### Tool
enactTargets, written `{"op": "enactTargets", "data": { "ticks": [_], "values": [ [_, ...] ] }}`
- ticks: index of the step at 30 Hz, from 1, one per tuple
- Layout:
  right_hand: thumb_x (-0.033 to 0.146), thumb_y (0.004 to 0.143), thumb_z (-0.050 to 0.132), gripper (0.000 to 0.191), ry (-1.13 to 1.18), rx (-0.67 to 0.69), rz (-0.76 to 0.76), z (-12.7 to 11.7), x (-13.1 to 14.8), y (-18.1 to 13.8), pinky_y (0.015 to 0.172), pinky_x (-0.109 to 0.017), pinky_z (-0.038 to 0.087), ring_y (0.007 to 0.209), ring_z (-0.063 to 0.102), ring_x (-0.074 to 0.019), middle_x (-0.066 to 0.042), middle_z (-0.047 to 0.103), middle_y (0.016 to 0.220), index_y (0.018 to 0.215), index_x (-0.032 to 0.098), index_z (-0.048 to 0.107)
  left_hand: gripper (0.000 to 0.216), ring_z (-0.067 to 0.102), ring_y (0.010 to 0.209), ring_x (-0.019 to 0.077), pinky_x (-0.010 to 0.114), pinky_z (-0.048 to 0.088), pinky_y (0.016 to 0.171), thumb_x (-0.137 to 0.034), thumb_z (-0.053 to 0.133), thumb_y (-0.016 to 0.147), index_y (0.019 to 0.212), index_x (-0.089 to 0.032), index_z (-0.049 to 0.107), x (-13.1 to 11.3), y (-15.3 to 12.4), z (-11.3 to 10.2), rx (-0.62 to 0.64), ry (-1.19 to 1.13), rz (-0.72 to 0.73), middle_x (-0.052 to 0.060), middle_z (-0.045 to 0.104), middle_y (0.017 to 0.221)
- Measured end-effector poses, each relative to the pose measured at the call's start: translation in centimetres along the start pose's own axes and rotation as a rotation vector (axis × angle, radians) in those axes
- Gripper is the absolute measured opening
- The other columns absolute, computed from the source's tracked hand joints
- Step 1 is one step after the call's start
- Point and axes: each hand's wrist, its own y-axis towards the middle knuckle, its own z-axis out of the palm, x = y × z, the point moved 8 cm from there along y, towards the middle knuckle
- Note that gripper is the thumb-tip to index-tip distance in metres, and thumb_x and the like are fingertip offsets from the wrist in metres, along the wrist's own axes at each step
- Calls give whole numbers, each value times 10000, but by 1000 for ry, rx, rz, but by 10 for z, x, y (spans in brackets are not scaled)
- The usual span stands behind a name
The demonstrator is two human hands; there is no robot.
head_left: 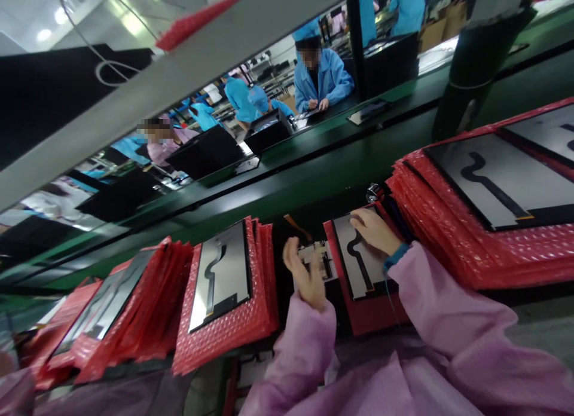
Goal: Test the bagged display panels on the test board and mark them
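Note:
A display panel (345,242) with a silvery back and a dark curved flex cable lies on a red sheet (376,314) in front of me. My right hand (374,228) rests on the upper part of this panel, fingers stretched across its surface. A blue band (395,257) circles that wrist. To the left, my left hand (307,275) is raised with its fingers apart and nothing in them, slightly blurred. Just behind it sits a small fixture (320,257) with pale parts, partly covered by the hand. An orange flex strip (298,226) sticks up beyond it.
Red bubble-wrap sleeves (264,284) form a stack on the left, topped by another panel (222,272). A larger stack (430,225) stands at right, also with panels on top. Behind runs a green conveyor (287,189); a person in blue (323,75) works across it.

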Motion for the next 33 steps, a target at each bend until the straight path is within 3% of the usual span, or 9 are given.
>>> {"op": "enactTargets", "data": {
  "ticks": [3, 5, 8, 12, 19, 24, 26, 29, 33],
  "values": [
    [225, 1007, 433, 332, -179, -15, 17, -2, -8, 18, 1143, -443, 369, 1284, 529, -265, -190, 611, 1300, 1244, 74, 610, 573, 266, 1554, 303, 509, 327, 1236, -322, 504, 1004, 1554, -248, 363, -19, -66, 34, 366, 72, 78, 152, 273, 1648],
    [289, 994, 530, 315, -280, 12, 12, 4, -7, 28, 1131, -474, 403, 1261, 547, -251, -150, 616, 1279, 1231, 101, 617, 596, 258, 1561, 307, 519, 357, 1228, -246, 482, 993, 1571, -218, 339, -15, -102, 52, 538, 131, 57, 162, 284, 1655],
    [377, 977, 596, 342, -399, 54, 16, 12, -5, 42, 1061, -474, 492, 1206, 586, -228, -110, 620, 1268, 1211, 129, 628, 593, 294, 1548, 315, 546, 362, 1230, -203, 458, 983, 1566, -163, 353, -5, -124, 64, 609, 211, 23, 182, 380, 1613],
    [397, 976, 607, 362, -490, 88, 28, 12, 0, 53, 999, -450, 542, 1146, 621, -213, -99, 632, 1245, 1230, 140, 620, 599, 334, 1531, 313, 551, 341, 1242, -182, 475, 963, 1553, -154, 375, -3, -121, 63, 606, 191, -31, 185, 419, 1589],
    [407, 1018, 521, 328, -503, -17, -6, -27, 40, 44, 801, -318, 542, 872, 652, -150, -74, 683, 953, 1001, 111, 663, 962, 126, 1590, 352, 519, 264, 1269, -121, 695, 746, 1588, -210, 239, -1, -111, 46, 364, -80, -277, 181, 49, 1709],
    [421, 1066, 322, 462, -452, -239, -94, -87, 90, 13, 662, -311, 346, 738, 609, -172, -81, 664, 767, 849, 151, 628, 1152, 590, 1334, 302, 455, 516, 1092, -350, 766, 761, 1597, -251, -20, 6, -98, 38, 128, -526, -477, 227, 328, 1606],
    [442, 1062, 330, 455, -411, -362, -138, -112, 106, -2, 666, -312, 314, 725, 578, -166, -57, 627, 725, 799, 170, 583, 1049, 593, 1329, 315, 456, 502, 1108, -419, 811, 715, 1560, -199, 230, 8, -93, 32, 87, -483, -485, 207, 513, 1485],
    [411, 1049, 403, 410, -232, -684, -322, -151, 129, -34, 660, -304, 308, 655, 493, -141, -7, 525, 636, 710, 195, 483, 673, 685, 1191, 331, 433, 567, 1025, -499, 823, 671, 1225, -164, 642, 10, -85, 19, 106, -364, -480, 150, 737, 1170],
    [338, 1037, 417, 224, 42, -1013, -495, -180, 134, -77, 808, -324, 428, 881, 572, -178, -58, 626, 898, 1001, 174, 566, 409, 764, 763, 292, 378, 644, 698, -518, 815, 618, 849, -190, 734, 2, -51, -25, -73, -208, -396, 76, 763, 776]
  ]
}}
